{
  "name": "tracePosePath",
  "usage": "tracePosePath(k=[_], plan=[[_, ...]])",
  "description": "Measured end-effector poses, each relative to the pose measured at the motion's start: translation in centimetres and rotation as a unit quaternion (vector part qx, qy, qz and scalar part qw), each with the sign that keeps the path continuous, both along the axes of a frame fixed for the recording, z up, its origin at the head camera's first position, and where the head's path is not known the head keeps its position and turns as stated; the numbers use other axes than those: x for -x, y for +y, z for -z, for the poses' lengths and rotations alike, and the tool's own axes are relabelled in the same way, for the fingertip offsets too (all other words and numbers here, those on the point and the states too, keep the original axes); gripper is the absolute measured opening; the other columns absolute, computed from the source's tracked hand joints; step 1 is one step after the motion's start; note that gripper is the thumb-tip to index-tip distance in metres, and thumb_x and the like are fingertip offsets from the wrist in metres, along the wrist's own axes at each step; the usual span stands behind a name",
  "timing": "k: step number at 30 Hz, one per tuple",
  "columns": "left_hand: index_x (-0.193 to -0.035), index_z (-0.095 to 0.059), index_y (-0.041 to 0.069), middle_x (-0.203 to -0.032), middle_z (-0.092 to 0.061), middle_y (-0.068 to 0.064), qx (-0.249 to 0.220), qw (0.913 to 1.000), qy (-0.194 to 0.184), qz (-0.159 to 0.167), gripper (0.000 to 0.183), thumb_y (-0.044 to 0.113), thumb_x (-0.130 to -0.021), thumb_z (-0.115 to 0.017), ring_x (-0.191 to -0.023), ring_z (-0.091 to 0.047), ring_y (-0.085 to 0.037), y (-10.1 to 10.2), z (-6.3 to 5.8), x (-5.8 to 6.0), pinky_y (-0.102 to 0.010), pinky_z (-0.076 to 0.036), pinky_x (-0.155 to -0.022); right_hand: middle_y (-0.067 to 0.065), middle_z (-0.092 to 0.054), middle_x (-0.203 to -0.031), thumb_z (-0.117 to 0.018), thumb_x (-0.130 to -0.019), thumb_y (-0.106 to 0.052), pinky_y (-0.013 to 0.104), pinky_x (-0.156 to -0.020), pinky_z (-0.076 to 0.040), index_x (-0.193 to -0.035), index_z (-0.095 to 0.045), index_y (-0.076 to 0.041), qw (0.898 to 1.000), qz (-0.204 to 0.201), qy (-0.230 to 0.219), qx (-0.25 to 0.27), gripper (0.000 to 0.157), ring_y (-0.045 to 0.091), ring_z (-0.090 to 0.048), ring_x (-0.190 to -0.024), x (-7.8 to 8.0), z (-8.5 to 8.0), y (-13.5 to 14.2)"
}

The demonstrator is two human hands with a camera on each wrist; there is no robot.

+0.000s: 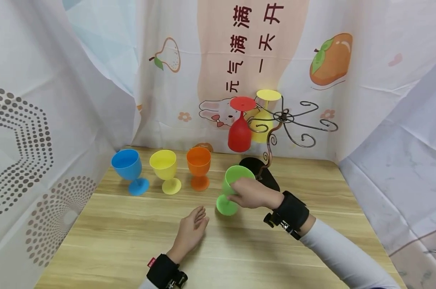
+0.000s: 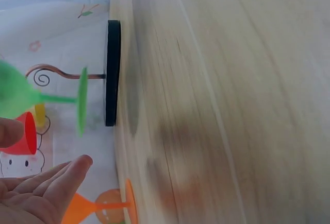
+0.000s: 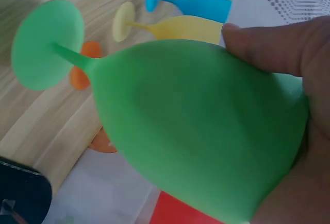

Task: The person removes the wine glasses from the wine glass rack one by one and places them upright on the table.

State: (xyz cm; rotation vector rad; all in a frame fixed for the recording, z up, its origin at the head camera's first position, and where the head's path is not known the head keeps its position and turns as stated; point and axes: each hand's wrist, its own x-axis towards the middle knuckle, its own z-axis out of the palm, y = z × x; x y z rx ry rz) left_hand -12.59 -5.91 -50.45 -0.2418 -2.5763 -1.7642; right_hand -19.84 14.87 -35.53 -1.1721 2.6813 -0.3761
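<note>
My right hand (image 1: 255,192) grips the bowl of a green plastic goblet (image 1: 226,204). In the right wrist view the thumb lies along one side of the green bowl, and its stem and round foot stick out. The left wrist view shows the green foot raised off the table. My left hand (image 1: 191,229) is over the table to the left, holding nothing, its fingers loosely bent. Behind the green goblet stands a metal goblet rack (image 1: 283,117) with curled arms and a black base (image 1: 252,163). A red goblet (image 1: 240,134) and a yellow goblet (image 1: 268,95) hang upside down from it.
A blue goblet (image 1: 127,164), another yellow goblet (image 1: 163,164) and an orange goblet (image 1: 199,162) stand upright in a row at the back left of the wooden table (image 1: 131,233). A printed curtain (image 1: 218,60) hangs behind. Several bare rack arms reach out to the right.
</note>
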Motion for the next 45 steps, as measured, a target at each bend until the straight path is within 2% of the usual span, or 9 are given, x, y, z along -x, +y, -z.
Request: tracePosePath(k=[6, 10, 19, 26, 33, 37, 42, 45], plan=[[-0.133, -0.046, -0.014, -0.130, -0.057, -0.031, 0.007, 0.9999, -0.007, -0.012, 0.046, 0.011, -0.096, -0.056, -0.118, -0.061, -0.039, -0.3, -0.1, 0.1, -0.034, -0.054, -0.096, -0.009, -0.030, -0.058, -0.065, -0.091, -0.020, 0.016, -0.055, -0.026, -0.059, -0.041, -0.015, 0.998, 0.036, -0.022, -0.039, 0.040, 0.006, -0.031, -0.057, 0.3, 0.6, 1.7], [-0.133, -0.046, -0.013, -0.130, -0.057, -0.031, 0.010, 0.9999, -0.008, -0.008, 0.046, 0.012, -0.096, -0.056, -0.119, -0.060, -0.039, -0.2, -0.1, 0.2, -0.035, -0.053, -0.097, -0.010, -0.030, -0.059, -0.065, -0.090, -0.019, 0.017, -0.054, -0.027, -0.059, -0.040, -0.016, 0.997, 0.057, -0.030, -0.051, 0.040, 0.006, -0.031, -0.056, 0.3, 0.8, 3.4], [-0.133, -0.046, -0.014, -0.129, -0.057, -0.032, 0.003, 0.9999, -0.013, -0.008, 0.046, 0.012, -0.095, -0.056, -0.119, -0.060, -0.039, 0.0, 0.1, 0.2, -0.034, -0.053, -0.097, -0.008, -0.029, -0.063, -0.065, -0.089, -0.016, 0.018, -0.057, -0.025, -0.062, -0.039, -0.014, 0.994, 0.092, -0.034, -0.049, 0.037, 0.007, -0.031, -0.057, -0.5, 1.9, 8.6], [-0.132, -0.047, -0.013, -0.129, -0.057, -0.031, 0.005, 0.9999, -0.012, -0.004, 0.045, 0.012, -0.096, -0.056, -0.119, -0.060, -0.038, 0.3, 0.2, 0.4, -0.034, -0.053, -0.098, -0.008, -0.032, -0.063, -0.063, -0.090, -0.013, 0.019, -0.058, -0.029, -0.063, -0.039, -0.014, 0.990, 0.124, -0.049, -0.046, 0.035, 0.007, -0.034, -0.057, -0.9, 1.8, 12.0], [-0.133, -0.047, -0.012, -0.129, -0.058, -0.030, 0.004, 0.9999, -0.014, 0.001, 0.045, 0.012, -0.096, -0.056, -0.119, -0.061, -0.037, 0.8, 0.2, 0.5, -0.033, -0.053, -0.098, -0.010, -0.030, -0.061, -0.063, -0.088, -0.012, 0.018, -0.055, -0.029, -0.060, -0.040, -0.016, 0.992, 0.102, -0.036, -0.066, 0.037, 0.005, -0.031, -0.056, -1.2, 2.8, 13.4], [-0.133, -0.047, -0.012, -0.129, -0.058, -0.030, 0.007, 0.9999, -0.011, 0.002, 0.045, 0.013, -0.096, -0.056, -0.119, -0.061, -0.037, 0.7, 0.1, 0.5, -0.034, -0.053, -0.098, -0.011, -0.029, -0.061, -0.064, -0.088, -0.012, 0.018, -0.054, -0.028, -0.061, -0.038, -0.017, 0.991, 0.112, -0.035, -0.057, 0.038, 0.004, -0.031, -0.055, -1.4, 3.3, 13.9], [-0.132, -0.047, -0.012, -0.128, -0.058, -0.031, 0.008, 0.9999, -0.007, 0.001, 0.046, 0.013, -0.096, -0.057, -0.119, -0.060, -0.038, 0.5, 0.2, 0.3, -0.035, -0.053, -0.097, -0.011, -0.031, -0.061, -0.066, -0.087, -0.014, 0.018, -0.053, -0.029, -0.061, -0.039, -0.017, 0.992, 0.117, -0.008, -0.048, 0.037, 0.004, -0.032, -0.055, -1.5, 3.8, 14.0], [-0.132, -0.047, -0.012, -0.129, -0.058, -0.031, 0.009, 0.9999, -0.004, 0.007, 0.045, 0.013, -0.096, -0.057, -0.119, -0.060, -0.038, 0.5, 0.2, 0.3, -0.035, -0.053, -0.097, -0.011, -0.032, -0.062, -0.069, -0.085, -0.018, 0.019, -0.053, -0.028, -0.063, -0.042, -0.017, 0.990, 0.134, 0.012, -0.045, 0.035, 0.004, -0.032, -0.057, -1.7, 3.9, 14.1]])
